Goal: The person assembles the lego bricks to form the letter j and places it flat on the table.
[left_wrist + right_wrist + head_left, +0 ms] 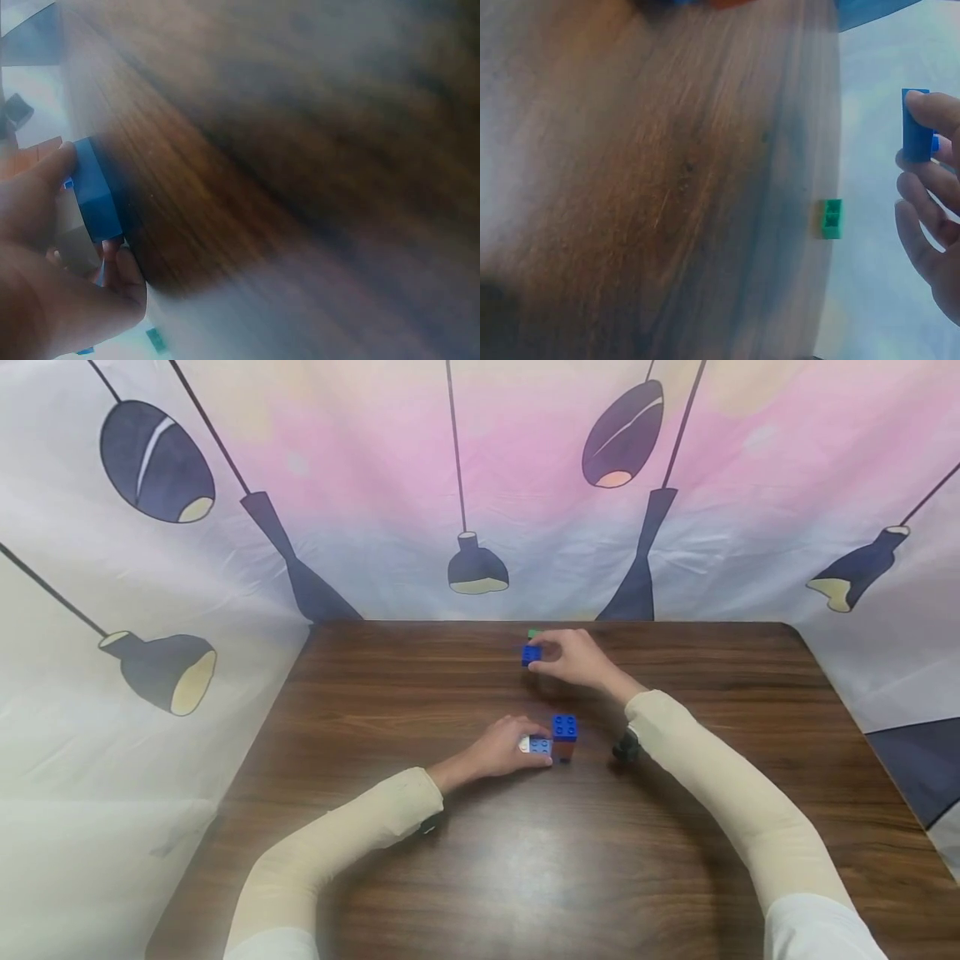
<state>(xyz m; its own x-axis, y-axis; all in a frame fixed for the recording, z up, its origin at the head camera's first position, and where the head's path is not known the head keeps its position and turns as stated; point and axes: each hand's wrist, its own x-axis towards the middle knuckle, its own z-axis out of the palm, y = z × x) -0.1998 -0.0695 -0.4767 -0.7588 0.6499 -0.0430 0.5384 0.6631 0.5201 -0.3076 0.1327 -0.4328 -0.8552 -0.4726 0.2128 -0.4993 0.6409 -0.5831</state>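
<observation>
My left hand (pixel 504 747) grips joined toy building bricks between thumb and fingers, a light-blue brick (pixel 539 746) beside a white brick (pixel 524 744). In the left wrist view a blue brick (pixel 97 196) shows between thumb and fingertips, with a white brick (pixel 73 225) against it. Just right of this hand stands an upright brick stack (pixel 565 728), blue on top and orange below; whether it touches the held bricks I cannot tell. Farther back, my right hand (pixel 576 657) pinches a blue brick (pixel 531 655) above the table. The right wrist view shows this blue brick (pixel 916 126) between thumb and finger.
A small green brick (pixel 533 633) lies near the back edge of the brown wooden table (pixel 420 677), just behind the right hand. A cloth backdrop (pixel 405 485) printed with hanging lamps rises behind the table and along its sides.
</observation>
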